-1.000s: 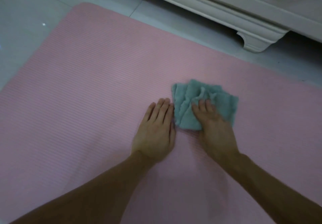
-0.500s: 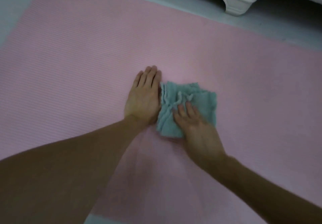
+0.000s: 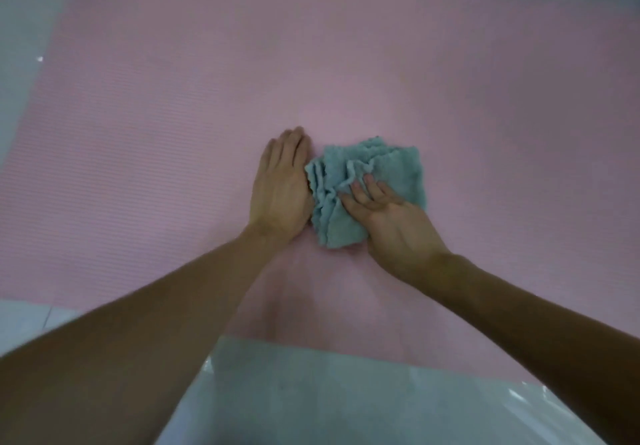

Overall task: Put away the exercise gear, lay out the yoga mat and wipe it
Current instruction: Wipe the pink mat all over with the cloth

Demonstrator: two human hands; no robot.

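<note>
— How did the yoga mat (image 3: pixel 173 133) handle?
— It lay flat on the floor (image 3: pixel 311 392). I judged it soft, ribbed, grippy and light, best lifted by an edge. The green cloth (image 3: pixel 398 167) sat mid-mat, bunched and limp.
— And your hands?
— My left hand (image 3: pixel 282 195) lay flat against the cloth's edge, fingers together. My right hand (image 3: pixel 391 226) pressed the cloth down, fingers spread. I saw no readable writing.

Pale tiled floor (image 3: pixel 311 403) carries the unrolled pink yoga mat (image 3: pixel 173 133).
</note>
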